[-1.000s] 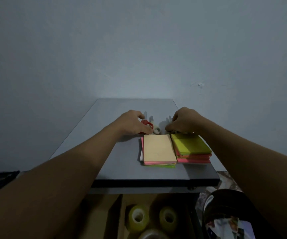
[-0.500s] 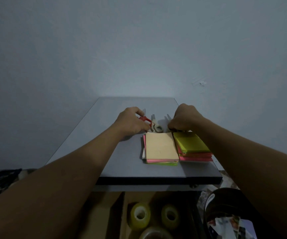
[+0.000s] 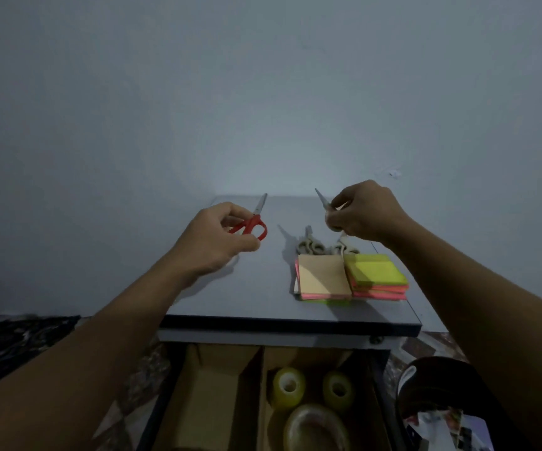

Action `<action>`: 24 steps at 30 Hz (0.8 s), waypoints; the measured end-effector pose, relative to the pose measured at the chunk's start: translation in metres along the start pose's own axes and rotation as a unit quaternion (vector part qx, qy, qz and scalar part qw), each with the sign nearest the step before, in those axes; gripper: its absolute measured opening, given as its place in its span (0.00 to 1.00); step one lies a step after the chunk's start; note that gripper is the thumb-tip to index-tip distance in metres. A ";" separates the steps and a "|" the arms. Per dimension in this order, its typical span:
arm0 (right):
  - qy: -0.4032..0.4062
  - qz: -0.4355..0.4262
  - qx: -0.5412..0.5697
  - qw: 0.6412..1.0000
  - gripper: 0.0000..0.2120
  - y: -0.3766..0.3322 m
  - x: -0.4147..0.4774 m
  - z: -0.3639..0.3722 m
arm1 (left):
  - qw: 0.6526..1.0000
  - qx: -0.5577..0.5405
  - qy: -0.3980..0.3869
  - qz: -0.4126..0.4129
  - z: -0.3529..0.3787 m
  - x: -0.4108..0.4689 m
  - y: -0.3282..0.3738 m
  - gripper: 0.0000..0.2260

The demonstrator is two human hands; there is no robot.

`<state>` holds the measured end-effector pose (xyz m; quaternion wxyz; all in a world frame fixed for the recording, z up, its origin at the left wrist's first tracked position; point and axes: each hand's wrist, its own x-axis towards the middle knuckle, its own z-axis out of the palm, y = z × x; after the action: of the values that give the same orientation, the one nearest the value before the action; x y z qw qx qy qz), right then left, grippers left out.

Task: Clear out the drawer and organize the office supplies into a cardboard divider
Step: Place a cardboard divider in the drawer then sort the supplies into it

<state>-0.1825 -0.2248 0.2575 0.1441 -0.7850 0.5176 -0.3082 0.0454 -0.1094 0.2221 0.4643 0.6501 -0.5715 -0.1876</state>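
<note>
Both hands have just lifted scissors off the grey desk (image 3: 230, 288): the left hand (image 3: 217, 237) clamps its fingers on red-handled steel scissors (image 3: 252, 224), and the right hand (image 3: 365, 213) grips a pale-handled pair (image 3: 325, 205). Their likely destination is the brown cardboard divider (image 3: 220, 395) in the open drawer (image 3: 381, 395) below.

Cannot see the handles of the pale scissors (image 3: 322, 200) inside the curled right hand (image 3: 365, 211). Cannot see all of the red scissors (image 3: 252, 224), loops partly behind the left hand (image 3: 215, 239). Cannot follow the largest tape roll (image 3: 315, 428) or the cardboard divider (image 3: 211, 402) past the bottom edge. Cannot identify the blurred dark object (image 3: 442, 379) at lower right.
</note>
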 end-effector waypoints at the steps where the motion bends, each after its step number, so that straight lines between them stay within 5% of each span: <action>1: 0.000 -0.002 0.014 1.000 0.08 -0.005 -0.011 -0.003 | 1.000 0.005 -0.001 0.003 -0.009 -0.014 0.002 0.17; 11: -0.035 0.005 0.117 0.993 0.11 -0.029 -0.113 0.007 | 0.999 0.031 -0.023 -0.010 -0.050 -0.150 -0.013 0.17; 24: -0.053 -0.007 0.111 0.992 0.13 -0.033 -0.169 0.018 | 0.990 0.019 -0.113 -0.085 -0.034 -0.230 -0.060 0.17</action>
<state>-0.1942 -0.0603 0.2052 0.2551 -0.7831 0.4662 -0.3228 0.0424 0.1095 0.1235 0.3664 0.6795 -0.5668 -0.2878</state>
